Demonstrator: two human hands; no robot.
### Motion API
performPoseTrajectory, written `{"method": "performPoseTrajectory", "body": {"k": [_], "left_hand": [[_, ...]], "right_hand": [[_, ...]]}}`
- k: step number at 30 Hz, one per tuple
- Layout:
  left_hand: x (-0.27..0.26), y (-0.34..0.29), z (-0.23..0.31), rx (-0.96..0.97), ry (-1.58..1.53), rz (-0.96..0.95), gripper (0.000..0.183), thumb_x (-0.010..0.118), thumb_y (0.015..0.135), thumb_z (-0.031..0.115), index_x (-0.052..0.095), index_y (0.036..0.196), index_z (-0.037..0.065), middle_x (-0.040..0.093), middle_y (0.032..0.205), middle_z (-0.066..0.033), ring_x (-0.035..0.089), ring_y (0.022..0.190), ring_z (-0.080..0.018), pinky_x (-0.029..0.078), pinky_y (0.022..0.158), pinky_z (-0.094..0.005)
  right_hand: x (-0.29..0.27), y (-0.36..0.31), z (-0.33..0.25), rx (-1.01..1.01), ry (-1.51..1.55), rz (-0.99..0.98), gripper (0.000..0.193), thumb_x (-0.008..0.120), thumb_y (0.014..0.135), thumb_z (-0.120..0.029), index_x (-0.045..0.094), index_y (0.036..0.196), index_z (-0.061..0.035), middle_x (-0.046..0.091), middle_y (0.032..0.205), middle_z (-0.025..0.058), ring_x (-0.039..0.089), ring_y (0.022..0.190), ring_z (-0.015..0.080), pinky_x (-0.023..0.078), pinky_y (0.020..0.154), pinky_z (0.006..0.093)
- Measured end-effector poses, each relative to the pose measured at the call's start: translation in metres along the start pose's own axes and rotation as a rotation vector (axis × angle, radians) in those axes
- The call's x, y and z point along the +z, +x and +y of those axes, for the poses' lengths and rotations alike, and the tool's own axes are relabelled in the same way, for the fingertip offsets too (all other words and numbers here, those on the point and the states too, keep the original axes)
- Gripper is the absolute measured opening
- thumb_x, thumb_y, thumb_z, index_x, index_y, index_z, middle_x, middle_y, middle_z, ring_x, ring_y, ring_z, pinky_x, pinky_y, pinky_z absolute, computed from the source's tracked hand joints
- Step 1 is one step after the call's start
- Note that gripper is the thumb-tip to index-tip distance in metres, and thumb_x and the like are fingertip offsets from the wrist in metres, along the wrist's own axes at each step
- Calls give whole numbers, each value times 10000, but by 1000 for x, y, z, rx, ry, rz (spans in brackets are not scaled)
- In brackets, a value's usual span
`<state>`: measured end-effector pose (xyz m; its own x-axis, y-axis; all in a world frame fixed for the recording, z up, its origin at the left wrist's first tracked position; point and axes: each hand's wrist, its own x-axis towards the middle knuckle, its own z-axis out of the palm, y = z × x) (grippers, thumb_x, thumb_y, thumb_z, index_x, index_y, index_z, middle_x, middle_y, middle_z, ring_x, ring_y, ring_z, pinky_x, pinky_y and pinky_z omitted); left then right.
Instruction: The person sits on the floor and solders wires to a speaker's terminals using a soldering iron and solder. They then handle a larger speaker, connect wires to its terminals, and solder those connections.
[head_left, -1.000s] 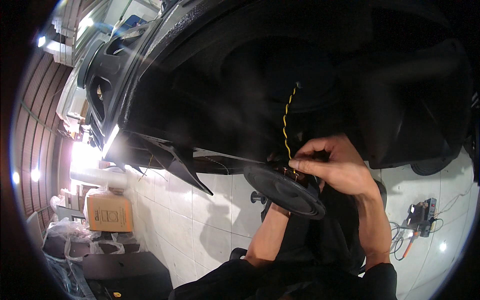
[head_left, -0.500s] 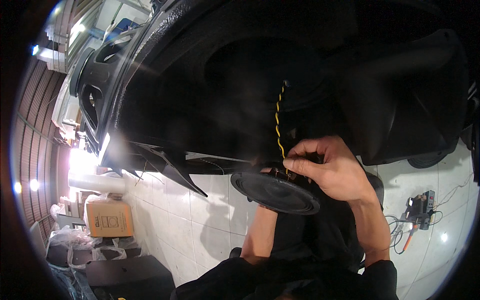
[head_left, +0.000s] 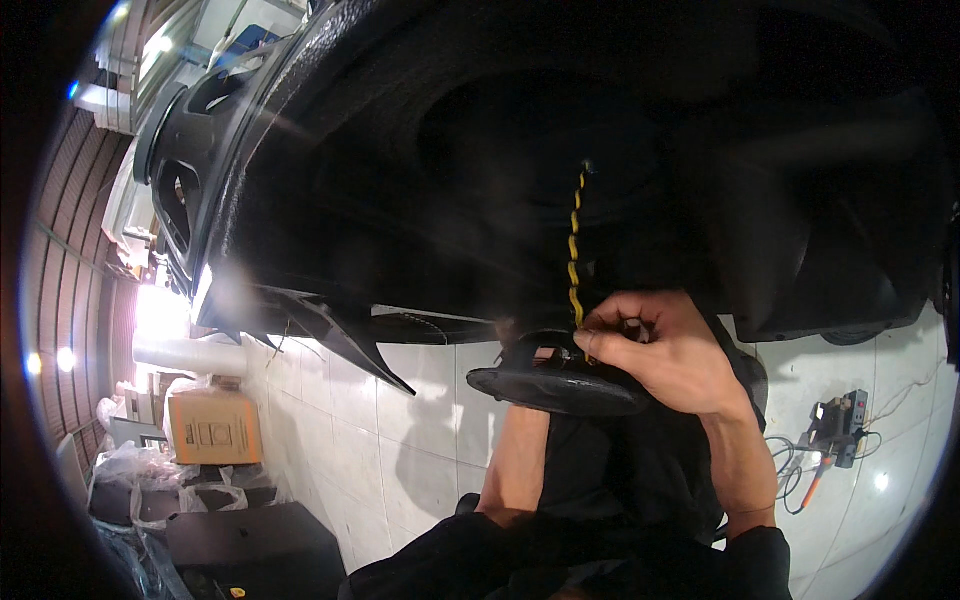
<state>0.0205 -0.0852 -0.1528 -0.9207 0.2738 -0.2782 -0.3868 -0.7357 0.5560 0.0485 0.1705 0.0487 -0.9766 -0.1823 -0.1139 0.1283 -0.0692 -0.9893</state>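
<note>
A round black speaker driver is held up in front of me, its cone edge tilted toward me. My left forearm rises beneath it; that hand supports the driver from behind, its fingers mostly hidden. From a dark opening in the large black cabinet hangs a twisted yellow-and-black wire. Thumb and forefinger of my right hand pinch the wire's lower end, close by the terminals at the driver's back.
On the tiled floor to the right lie a power strip and an orange-handled tool with a cord. At left stand a cardboard box, plastic wrapping and a black case. A pointed black panel juts out below the cabinet.
The speaker driver has tipped, so its front now shows more edge-on and its back shows more. My right hand has moved slightly down and right with the wire, which hangs straighter.
</note>
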Motion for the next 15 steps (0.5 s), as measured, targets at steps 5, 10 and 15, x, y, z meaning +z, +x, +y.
{"method": "performPoseTrajectory", "body": {"k": [5,10,15], "left_hand": [[-3,4,-2,25,33,12,530,524,978,499,569,1338,112,614,1309,-135,569,1209,-282,470,1047,-445],[-4,8,-6,29,42,15,528,518,981,500,572,1335,113,616,1307,-135,572,1206,-282,469,1049,-446],[-1,7,-6,30,41,14,525,513,983,501,575,1332,113,618,1304,-136,574,1204,-282,468,1050,-446]], "right_hand": [[5,7,2,0,-56,-38,275,771,828,-260,755,921,-1,695,752,84,621,628,129,473,615,264],[7,7,3,36,-35,-13,295,703,856,-262,721,917,26,697,779,102,624,694,122,494,671,290],[11,5,6,4,38,41,256,688,851,-234,724,898,15,691,767,82,614,693,107,486,663,273]]}}
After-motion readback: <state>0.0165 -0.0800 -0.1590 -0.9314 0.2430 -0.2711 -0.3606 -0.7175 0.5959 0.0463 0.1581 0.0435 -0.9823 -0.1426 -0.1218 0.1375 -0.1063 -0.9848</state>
